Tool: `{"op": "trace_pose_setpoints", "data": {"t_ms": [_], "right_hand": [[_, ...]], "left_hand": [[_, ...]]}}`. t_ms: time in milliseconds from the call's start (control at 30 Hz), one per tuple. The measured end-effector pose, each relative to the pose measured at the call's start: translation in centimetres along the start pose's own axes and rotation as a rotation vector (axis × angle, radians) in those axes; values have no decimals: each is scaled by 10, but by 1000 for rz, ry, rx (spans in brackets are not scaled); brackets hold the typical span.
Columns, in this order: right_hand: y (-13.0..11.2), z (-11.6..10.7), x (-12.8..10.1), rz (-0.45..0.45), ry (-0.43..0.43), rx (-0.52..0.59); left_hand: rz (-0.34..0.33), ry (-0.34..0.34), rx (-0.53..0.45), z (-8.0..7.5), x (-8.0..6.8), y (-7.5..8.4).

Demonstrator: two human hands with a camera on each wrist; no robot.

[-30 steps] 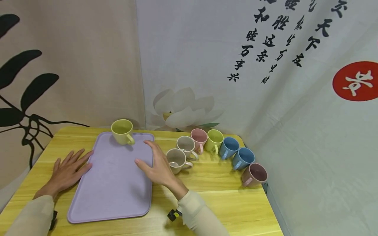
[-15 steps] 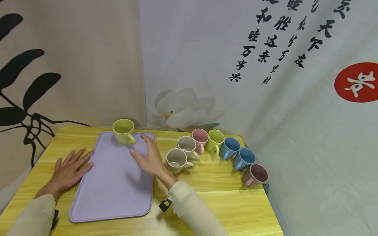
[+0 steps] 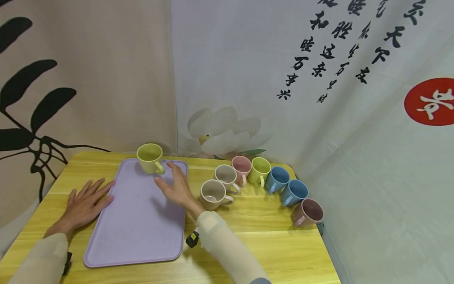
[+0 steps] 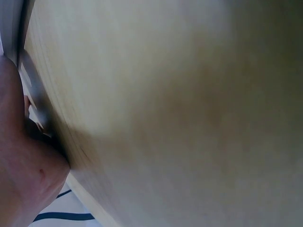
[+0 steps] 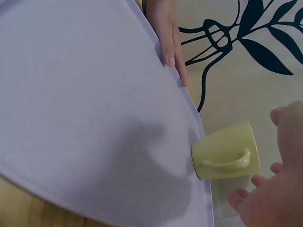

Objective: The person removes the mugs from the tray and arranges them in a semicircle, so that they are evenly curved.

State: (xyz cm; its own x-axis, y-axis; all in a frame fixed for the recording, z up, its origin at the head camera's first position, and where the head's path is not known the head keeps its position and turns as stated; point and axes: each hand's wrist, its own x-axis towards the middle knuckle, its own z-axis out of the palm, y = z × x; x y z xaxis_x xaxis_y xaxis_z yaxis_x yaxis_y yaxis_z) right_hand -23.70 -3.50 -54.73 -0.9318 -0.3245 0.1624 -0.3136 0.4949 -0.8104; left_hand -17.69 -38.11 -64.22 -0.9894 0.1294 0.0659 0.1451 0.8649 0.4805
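Here the right hand (image 3: 177, 189) hovers with fingers spread and holding nothing over the tray (image 3: 138, 232), just beside the yellow cup (image 3: 150, 158) at its far corner. The left hand (image 3: 85, 205) lies flat on the table (image 3: 266, 244) against the tray's edge; its wrist view is only blur.

The left hand (image 3: 83, 205) lies flat, palm down, fingers straight and slightly spread, pointing forward and to the right, with its beige-sleeved forearm angled in from the lower left. The right hand (image 3: 176, 188) reaches forward with fingers extended and relaxed, gripping nothing, its sleeved forearm stretching diagonally from the lower centre.
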Motion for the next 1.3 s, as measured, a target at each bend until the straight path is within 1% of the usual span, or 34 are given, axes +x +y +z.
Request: {"op": "trace_pose_setpoints", "data": {"t_ms": [233,367,600,867,967,1100,1300], "right_hand": [[-1,13,9,72,-34,28],[1,17,11,112,-41,63],[6,23,16,168,-50,176],[9,27,20,182,-53,350],[8,26,20,172,-52,372],[7,28,19,155,-39,356],[10,31,19,157,16,334]], "left_hand": [[-7,-9,-2,-1,-2,0],[-18,-16,-10,-1,-2,0],[-6,-2,-12,0,-2,0],[-6,-5,-15,2,-1,-3],[-10,-3,-9,3,0,-2],[-8,-5,-9,2,-1,0],[3,5,-12,0,-1,2]]}}
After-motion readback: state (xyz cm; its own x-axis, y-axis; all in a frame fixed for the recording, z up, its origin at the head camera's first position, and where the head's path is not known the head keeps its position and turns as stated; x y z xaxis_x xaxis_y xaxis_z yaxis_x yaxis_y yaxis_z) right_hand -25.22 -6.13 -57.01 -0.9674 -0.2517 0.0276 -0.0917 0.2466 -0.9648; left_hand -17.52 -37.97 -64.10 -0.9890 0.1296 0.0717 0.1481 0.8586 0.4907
